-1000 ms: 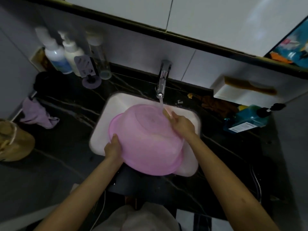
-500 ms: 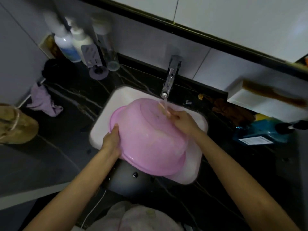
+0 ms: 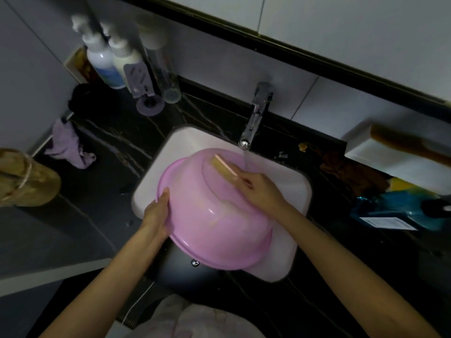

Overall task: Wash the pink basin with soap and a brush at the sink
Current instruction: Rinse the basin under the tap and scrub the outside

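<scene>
Basin (image 3: 214, 215) rim held in left hand (image 3: 156, 215) grip, brush (image 3: 223, 167) in right hand (image 3: 261, 189) grip; teal bottle (image 3: 395, 211) label unreadable.

The right hand (image 3: 258, 190) pushed the brush (image 3: 223, 167) across the basin (image 3: 214, 228).

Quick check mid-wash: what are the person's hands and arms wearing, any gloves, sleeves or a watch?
Nothing shows. The left hand and right hand are bare: no gloves, ring or watch visible. The left forearm and right forearm are uncovered to the frame's edge, so no sleeves. Only a pale garment shows at the bottom edge.
</scene>
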`<action>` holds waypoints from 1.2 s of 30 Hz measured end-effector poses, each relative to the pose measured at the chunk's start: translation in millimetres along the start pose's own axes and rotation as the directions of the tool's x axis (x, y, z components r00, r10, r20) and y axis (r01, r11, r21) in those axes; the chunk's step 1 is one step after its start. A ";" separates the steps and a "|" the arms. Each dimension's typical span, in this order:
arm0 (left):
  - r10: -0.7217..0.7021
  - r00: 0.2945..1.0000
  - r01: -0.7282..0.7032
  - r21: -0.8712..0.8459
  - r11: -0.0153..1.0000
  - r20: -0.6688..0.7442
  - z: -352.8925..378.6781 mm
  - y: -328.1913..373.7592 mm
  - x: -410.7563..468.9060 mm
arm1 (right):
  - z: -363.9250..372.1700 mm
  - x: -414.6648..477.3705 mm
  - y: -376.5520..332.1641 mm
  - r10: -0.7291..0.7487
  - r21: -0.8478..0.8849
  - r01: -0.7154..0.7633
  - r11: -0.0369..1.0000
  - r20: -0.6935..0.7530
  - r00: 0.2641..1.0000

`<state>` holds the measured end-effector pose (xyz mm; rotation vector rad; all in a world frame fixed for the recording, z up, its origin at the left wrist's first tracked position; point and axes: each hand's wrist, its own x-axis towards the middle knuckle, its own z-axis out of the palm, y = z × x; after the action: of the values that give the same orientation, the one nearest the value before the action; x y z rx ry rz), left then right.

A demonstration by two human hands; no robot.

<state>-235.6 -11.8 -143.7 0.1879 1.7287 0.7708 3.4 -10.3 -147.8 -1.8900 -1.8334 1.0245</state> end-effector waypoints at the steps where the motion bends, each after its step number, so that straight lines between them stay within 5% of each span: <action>1: -0.004 1.000 0.004 0.000 1.000 0.003 0.6 0.1 -0.5 | -5.0 -1.7 10.8 0.042 -0.013 -0.042 0.999 -0.018 0.999; 5: 0.015 1.000 -0.015 0.006 1.000 0.008 3.9 2.7 -2.3 | -3.3 15.6 16.6 0.134 -0.068 -0.144 0.987 -0.129 0.982; 10: 0.033 0.999 -0.032 0.026 0.999 -0.021 1.1 0.9 -7.3 | 18.1 10.6 -24.5 -0.081 -0.094 0.073 0.993 -0.085 0.993; 17: 0.048 0.999 -0.048 0.033 0.998 0.006 -1.1 4.5 -7.6 | -2.7 7.5 11.3 0.191 -0.217 -0.218 0.951 -0.140 0.972; 22: 0.055 0.998 -0.055 0.015 0.998 0.005 0.6 3.0 -10.5 | -0.5 1.8 -37.7 0.104 -0.184 -0.109 0.977 -0.035 0.994; 30: 0.045 0.999 -0.045 0.013 0.999 -0.005 1.6 4.1 -4.4 | -10.1 -11.7 -63.6 0.181 0.327 -0.228 0.917 0.169 0.969; 36: -0.018 1.000 0.018 -0.015 1.000 -0.004 -3.7 2.2 3.3 | -7.0 -86.1 -24.3 0.179 0.339 -0.246 0.908 0.219 0.959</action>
<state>-240.5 -9.9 -144.7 0.1605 1.7256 0.7711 -3.0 -88.0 -103.3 -1.8413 -1.4134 1.5402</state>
